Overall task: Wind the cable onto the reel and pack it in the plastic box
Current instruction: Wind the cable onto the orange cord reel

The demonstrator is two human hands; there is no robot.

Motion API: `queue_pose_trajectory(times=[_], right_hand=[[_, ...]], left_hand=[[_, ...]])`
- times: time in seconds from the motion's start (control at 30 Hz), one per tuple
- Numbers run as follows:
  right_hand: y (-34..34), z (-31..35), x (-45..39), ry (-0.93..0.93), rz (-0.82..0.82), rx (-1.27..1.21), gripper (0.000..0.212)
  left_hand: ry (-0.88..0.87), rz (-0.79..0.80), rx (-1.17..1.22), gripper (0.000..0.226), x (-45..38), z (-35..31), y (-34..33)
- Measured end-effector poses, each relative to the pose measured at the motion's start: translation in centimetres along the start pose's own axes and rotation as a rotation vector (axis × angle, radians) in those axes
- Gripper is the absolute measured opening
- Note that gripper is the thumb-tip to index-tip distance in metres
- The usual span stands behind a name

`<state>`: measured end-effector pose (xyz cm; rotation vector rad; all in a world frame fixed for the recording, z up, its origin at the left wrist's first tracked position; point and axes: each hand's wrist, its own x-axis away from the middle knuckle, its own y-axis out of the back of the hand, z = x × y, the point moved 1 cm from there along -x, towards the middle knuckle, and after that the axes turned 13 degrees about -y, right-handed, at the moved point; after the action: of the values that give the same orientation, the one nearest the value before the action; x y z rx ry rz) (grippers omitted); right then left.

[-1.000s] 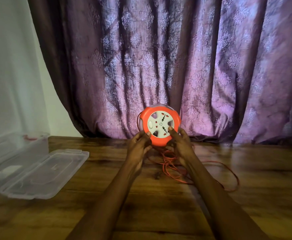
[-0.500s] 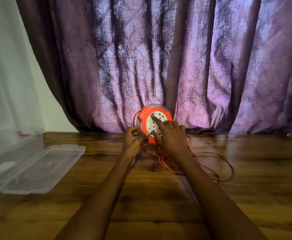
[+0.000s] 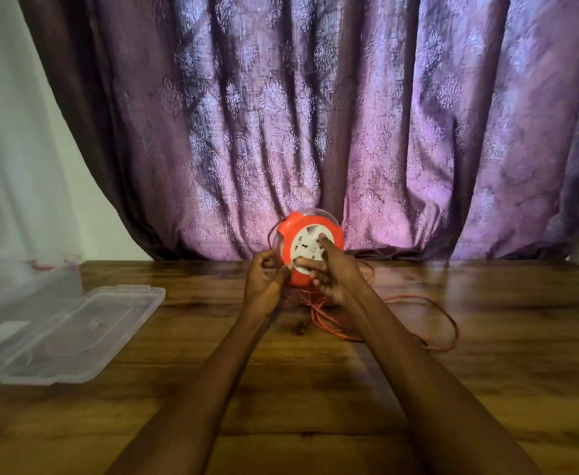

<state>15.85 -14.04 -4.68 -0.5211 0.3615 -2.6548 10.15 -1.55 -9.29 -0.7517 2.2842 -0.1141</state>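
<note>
At centre frame, a person holds the orange reel (image 3: 310,250) upright above the wooden surface (image 3: 486,337); the left hand (image 3: 265,281) curls round its left edge, while the right hand (image 3: 332,272), beside the rim a second ago, now presses a finger into the white face, suggesting winding has begun; loose cable (image 3: 401,320) lies lower right; the plastic box (image 3: 24,286) waits open at left.

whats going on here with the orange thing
A person is winding an orange cable onto an orange reel held upright at the far edge of the wooden table. The left hand steadies its side; the right hand fingers its white face. Much cable lies loose. The clear plastic box and lid wait on the left.
</note>
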Motion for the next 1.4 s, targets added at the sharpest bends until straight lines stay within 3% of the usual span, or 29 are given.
queue_pose_trajectory(times=[0.1,0.17,0.2,0.27,0.4,0.5,0.6,0.77,1.0,1.13,1.27,1.4], right_hand=[[0.2,0.0,-0.1,0.299,-0.170,0.324,0.025],[0.8,-0.1,-0.2,0.691,-0.467,0.820,0.021],[1.1,-0.1,-0.2,0.890,-0.539,1.046,0.024],[1.4,0.1,-0.2,1.119,-0.471,1.375,0.047],[1.5,0.6,0.5,1.124,-0.442,1.661,0.069],[1.4,0.5,0.7,1.119,-0.454,1.816,0.065],[1.3,0.5,0.9,1.139,-0.449,1.840,0.057],[1.2,0.4,1.0,1.146,-0.532,1.856,0.071],[0.5,-0.4,0.9,1.035,-0.744,1.603,0.062],[0.5,-0.7,0.9,0.985,-0.746,1.524,0.060],[0.6,-0.4,1.0,0.886,-0.746,1.375,0.062],[0.7,-0.3,1.1,0.775,-0.659,1.237,0.065]], left_hand=[[0.092,-0.060,0.097,0.027,-0.7,-0.7,0.5],[0.146,-0.066,0.093,0.021,-1.1,-0.9,1.2],[0.176,-0.066,0.088,0.022,-1.3,-1.1,1.6],[0.214,-0.046,0.058,0.029,-1.8,-1.2,2.4],[0.207,0.078,-0.047,0.026,-2.6,-1.6,3.3],[0.170,0.134,-0.119,0.014,-2.6,-1.6,3.3],[0.140,0.165,-0.159,0.005,-2.6,-1.5,3.0],[0.141,0.162,-0.178,0.009,-2.8,-1.5,2.7],[0.033,0.138,-0.251,0.031,-1.8,-1.3,1.2],[-0.037,0.138,-0.319,0.036,-1.9,-1.4,1.3],[-0.006,0.091,-0.239,0.034,-1.2,-1.1,0.5],[0.007,0.068,-0.227,0.033,-1.0,-0.7,0.2]])
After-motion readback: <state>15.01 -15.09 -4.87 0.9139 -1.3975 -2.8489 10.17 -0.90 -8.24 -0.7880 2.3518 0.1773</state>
